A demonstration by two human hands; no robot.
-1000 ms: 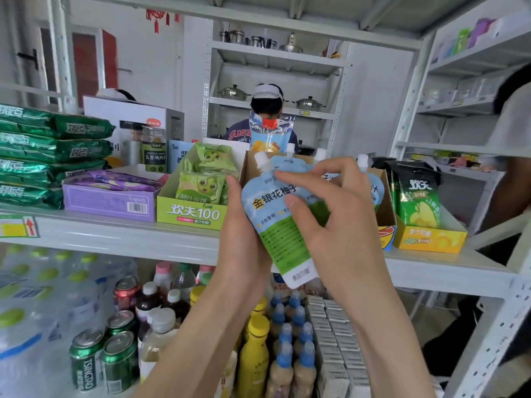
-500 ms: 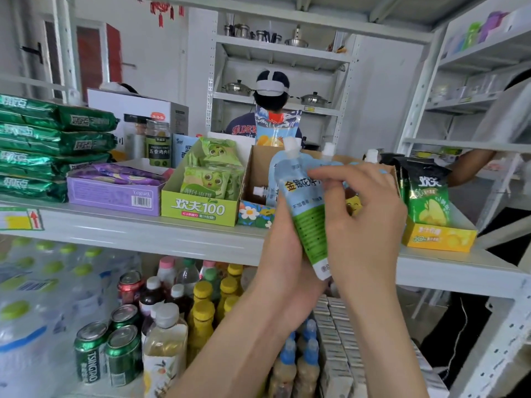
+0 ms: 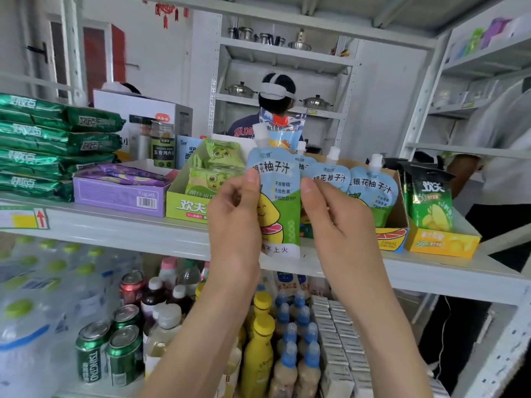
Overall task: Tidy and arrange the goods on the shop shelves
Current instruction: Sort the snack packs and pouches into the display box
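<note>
A blue-and-green juice pouch is held upright in front of the shelf edge, pinched at its left side by the left hand and at its right side by the right hand. Behind it, like pouches stand in a cardboard display box.

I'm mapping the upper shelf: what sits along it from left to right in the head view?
Green packets → purple box → green box → pouch carton → yellow box.
</note>
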